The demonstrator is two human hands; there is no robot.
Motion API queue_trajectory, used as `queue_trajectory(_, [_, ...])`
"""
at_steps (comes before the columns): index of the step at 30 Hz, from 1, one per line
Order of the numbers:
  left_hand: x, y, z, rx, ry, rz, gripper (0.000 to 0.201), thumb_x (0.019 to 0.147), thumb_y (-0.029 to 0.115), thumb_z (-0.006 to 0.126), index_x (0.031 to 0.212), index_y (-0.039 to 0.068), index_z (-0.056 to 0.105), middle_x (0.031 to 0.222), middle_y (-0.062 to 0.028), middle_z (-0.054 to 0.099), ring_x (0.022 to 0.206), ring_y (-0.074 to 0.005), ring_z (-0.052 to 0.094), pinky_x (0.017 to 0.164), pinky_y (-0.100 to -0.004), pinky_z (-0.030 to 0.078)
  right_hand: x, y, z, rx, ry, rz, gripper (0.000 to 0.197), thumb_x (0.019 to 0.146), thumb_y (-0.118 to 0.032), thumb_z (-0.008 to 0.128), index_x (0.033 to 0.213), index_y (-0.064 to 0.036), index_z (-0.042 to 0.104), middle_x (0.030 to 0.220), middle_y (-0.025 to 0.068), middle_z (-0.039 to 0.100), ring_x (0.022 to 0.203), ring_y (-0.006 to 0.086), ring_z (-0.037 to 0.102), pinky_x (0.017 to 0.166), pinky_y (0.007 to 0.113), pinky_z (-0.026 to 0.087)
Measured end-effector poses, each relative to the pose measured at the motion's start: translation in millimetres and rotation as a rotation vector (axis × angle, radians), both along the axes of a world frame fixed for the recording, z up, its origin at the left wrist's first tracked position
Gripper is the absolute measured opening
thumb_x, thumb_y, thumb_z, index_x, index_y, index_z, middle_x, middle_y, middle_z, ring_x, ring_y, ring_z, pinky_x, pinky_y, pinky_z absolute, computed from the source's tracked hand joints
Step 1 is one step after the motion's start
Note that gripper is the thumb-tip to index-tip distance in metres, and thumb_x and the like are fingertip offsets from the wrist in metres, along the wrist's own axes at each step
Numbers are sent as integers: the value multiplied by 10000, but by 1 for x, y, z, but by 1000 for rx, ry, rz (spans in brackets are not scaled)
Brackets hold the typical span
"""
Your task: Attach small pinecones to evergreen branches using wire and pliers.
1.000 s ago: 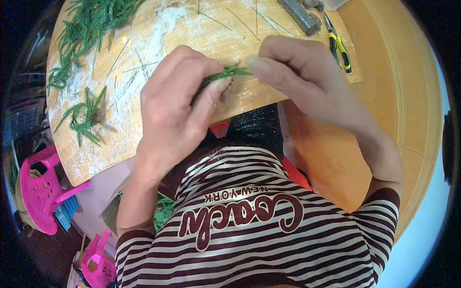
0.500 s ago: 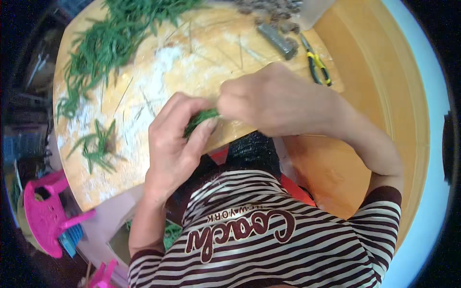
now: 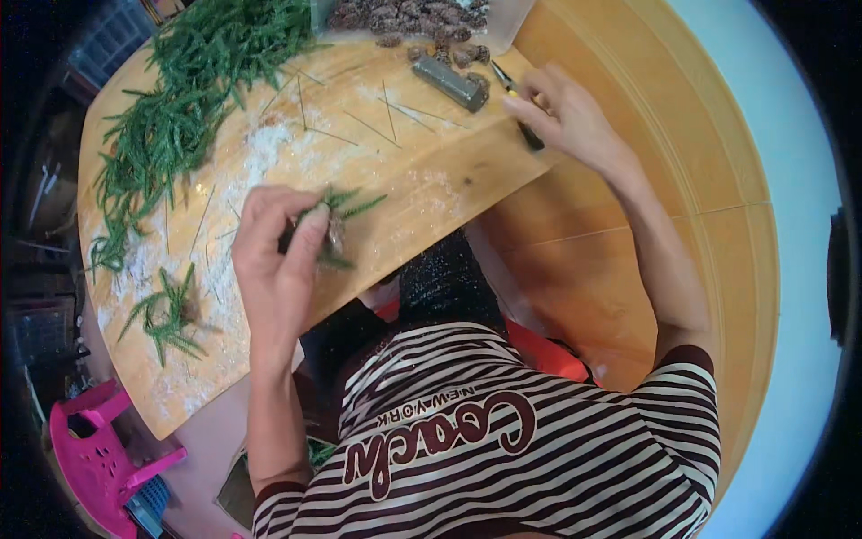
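My left hand (image 3: 278, 238) is closed over the near part of the table, pinching a small bunch of green artificial pine sprigs (image 3: 357, 205) between thumb and fingers. A brownish piece shows at the bunch's middle, partly covered by my thumb. At the table's right edge, my right hand (image 3: 566, 117) is curled over yellow-and-black pliers (image 3: 532, 136). The pliers' jaws point away from me, and the hand hides much of the handles. A separate pine sprig cluster (image 3: 164, 316) lies to the left of my left hand.
A large heap of green pine sprigs (image 3: 171, 135) covers the table's far left. Pine cones (image 3: 409, 20) fill a clear bin at the back, several spilling out by a dark grey block (image 3: 449, 85). Thin wires (image 3: 373, 126) and white powder lie on the wooden table (image 3: 422, 198). A pink stool (image 3: 99, 458) stands lower left.
My right hand has left the bunch in my left hand and moved to the pliers. The left hand still holds the bunch, now with its sprigs showing. The whole view has shifted.
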State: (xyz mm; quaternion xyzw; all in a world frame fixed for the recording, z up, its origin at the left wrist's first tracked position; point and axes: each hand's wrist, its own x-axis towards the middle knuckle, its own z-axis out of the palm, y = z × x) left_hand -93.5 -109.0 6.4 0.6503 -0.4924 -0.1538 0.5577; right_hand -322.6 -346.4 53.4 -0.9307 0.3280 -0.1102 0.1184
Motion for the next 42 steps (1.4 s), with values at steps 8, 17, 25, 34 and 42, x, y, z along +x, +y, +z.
queue_trajectory(8, [4,0,-1,2,463,-4,139,834,30,601,957,-31,620,838,1,604,748,-59,520,687,-203,425,-44,-26,-58,-218,209,-85,495,814,-452,578,971,11,504,961,214,536,901,343,530,738,416,447])
queue_trajectory(17, [0,6,-10,-56,545,5,160,843,54,604,979,-29,614,870,0,611,779,-58,530,717,-199,428,-41,-24,-46,-59,365,-197,340,752,-197,589,967,45,485,960,270,530,891,367,544,743,419,453])
queue_trajectory(25, [-4,5,-7,-102,529,52,156,840,55,603,974,-24,609,873,-4,599,786,-55,521,717,-196,422,-58,-18,-52,-122,233,-404,250,722,-124,595,905,32,524,824,183,540,796,257,540,683,370,430])
queue_trajectory(34, [-10,7,-2,-67,525,45,113,836,55,602,918,-21,618,794,12,592,706,-42,516,646,-185,422,-4,107,-3,373,-285,285,235,749,-169,640,893,-2,558,861,84,483,857,200,481,756,301,377])
queue_trajectory(42, [-19,5,0,-88,478,63,97,839,58,600,896,-17,623,772,13,593,685,-33,509,626,-180,420,14,110,-12,652,-254,404,232,726,-189,651,858,-19,562,972,96,466,929,226,458,812,308,355])
